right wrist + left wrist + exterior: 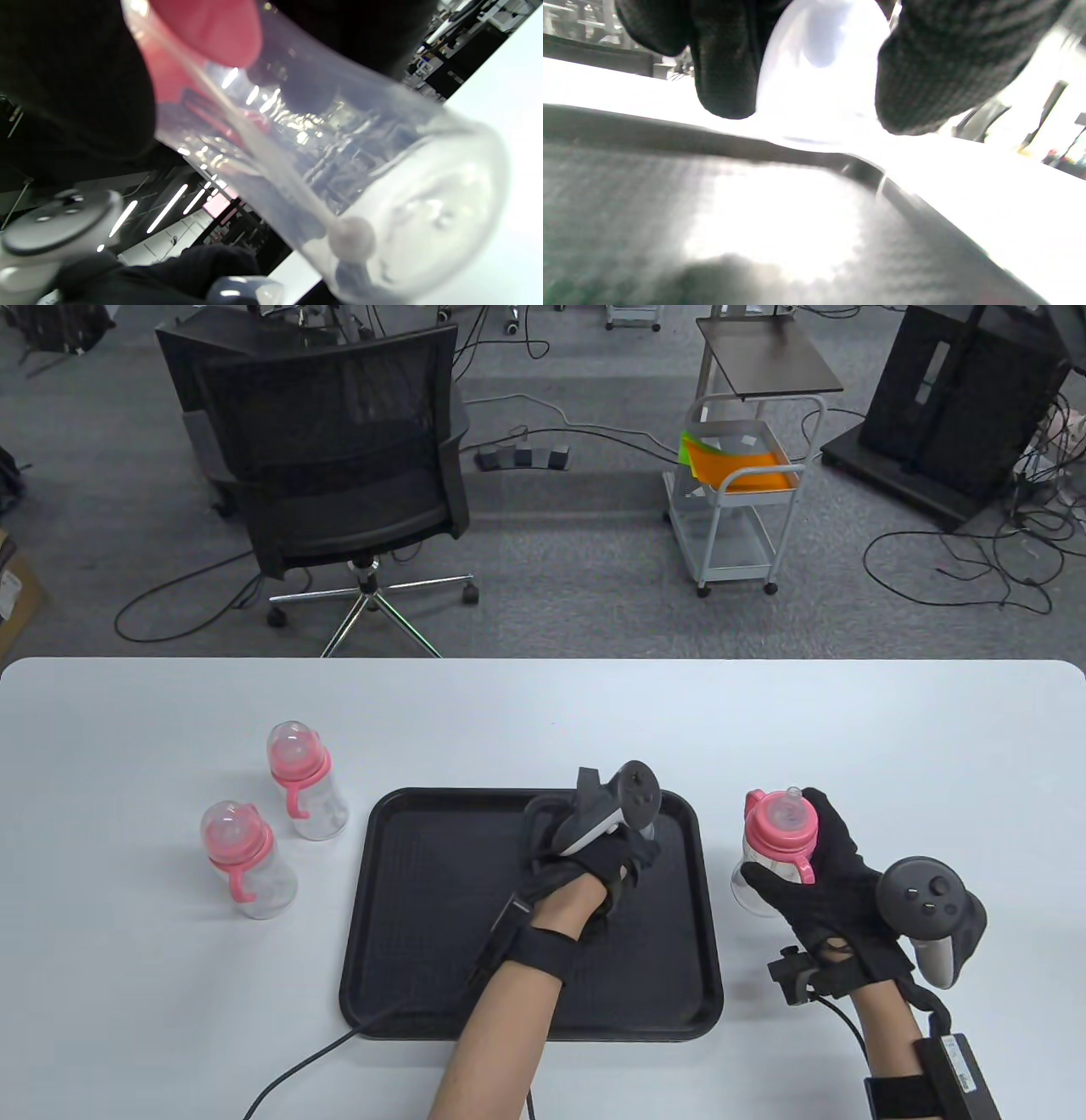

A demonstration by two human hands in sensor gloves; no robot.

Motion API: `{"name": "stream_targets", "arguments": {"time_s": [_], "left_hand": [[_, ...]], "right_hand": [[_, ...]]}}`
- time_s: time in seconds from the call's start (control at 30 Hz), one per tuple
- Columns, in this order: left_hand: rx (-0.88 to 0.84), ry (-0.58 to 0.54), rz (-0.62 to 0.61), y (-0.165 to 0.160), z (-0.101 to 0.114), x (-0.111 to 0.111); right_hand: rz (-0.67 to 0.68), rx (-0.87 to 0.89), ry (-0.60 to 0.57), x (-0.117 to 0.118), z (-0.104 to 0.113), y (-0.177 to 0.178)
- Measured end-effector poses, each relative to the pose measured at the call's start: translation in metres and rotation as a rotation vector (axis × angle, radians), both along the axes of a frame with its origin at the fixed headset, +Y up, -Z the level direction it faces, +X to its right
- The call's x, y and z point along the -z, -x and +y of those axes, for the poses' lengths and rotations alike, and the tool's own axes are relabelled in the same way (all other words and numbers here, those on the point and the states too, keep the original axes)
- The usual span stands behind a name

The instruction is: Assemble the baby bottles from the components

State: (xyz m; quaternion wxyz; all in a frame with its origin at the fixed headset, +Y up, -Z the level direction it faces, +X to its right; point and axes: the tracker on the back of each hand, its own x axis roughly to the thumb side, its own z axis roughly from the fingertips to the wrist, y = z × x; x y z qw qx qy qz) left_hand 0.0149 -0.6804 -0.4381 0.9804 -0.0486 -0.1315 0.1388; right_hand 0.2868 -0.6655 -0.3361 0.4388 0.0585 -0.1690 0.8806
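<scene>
We see two capped bottles [271, 823] standing on the white table [127, 1001] at left. On the black tray [441, 916], the left hand [585, 857] pinches a clear dome cap [818, 80]. The right hand [827, 886] grips a pink-collared bottle [776, 848] just right of the tray. We read no writing anywhere.

the tray [424, 899] is matt black plastic with a fine grid texture. the tabletop [127, 984] is smooth white. the bottle [339, 169] is clear glossy plastic under a pink plastic collar [785, 823]. both gloves [836, 899] are black knit cloth.
</scene>
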Motion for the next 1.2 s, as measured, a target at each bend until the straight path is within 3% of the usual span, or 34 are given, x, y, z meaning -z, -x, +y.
{"name": "stream_targets", "arguments": {"time_s": [0.3, 0.53, 0.67, 0.8, 1.03, 1.2], "left_hand": [[-0.509, -0.159, -0.179, 0.037, 0.068, -0.045], [-0.652, -0.280, -0.314, 0.041, 0.105, -0.081], [-0.658, -0.295, -0.379, 0.034, 0.114, -0.094], [-0.518, -0.338, -0.392, 0.025, 0.117, -0.104], [-0.397, -0.327, -0.395, 0.015, 0.111, -0.111], [-0.446, -0.310, -0.390, 0.012, 0.103, -0.111]], "right_hand": [[0.054, -0.031, -0.046, -0.007, 0.006, 0.015], [0.080, -0.067, -0.066, -0.011, 0.008, 0.026], [0.099, -0.135, -0.089, -0.014, 0.009, 0.037], [0.118, -0.212, -0.112, -0.019, 0.011, 0.049], [0.149, -0.251, -0.141, -0.026, 0.014, 0.066], [0.166, -0.256, -0.141, -0.029, 0.015, 0.072]]}}
